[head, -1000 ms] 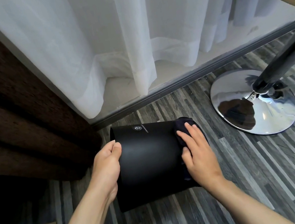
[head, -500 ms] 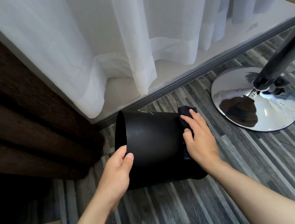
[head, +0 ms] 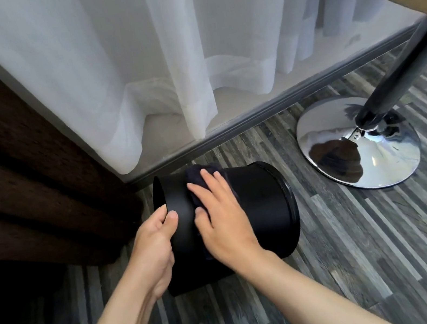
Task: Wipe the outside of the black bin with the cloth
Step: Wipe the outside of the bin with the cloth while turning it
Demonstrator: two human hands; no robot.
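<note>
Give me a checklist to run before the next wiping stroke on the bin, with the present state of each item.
1. Black bin lies on its side on the floor: ok.
2. Left hand grips the bin's open rim to steady it: ok.
3. Dark cloth sits between the right hand and the bin wall: ok.
4. Right hand pressed flat on the cloth: ok.
5. Chrome table base stands apart from the bin: ok.
6. Underside of the bin already wiped: cannot tell.
</note>
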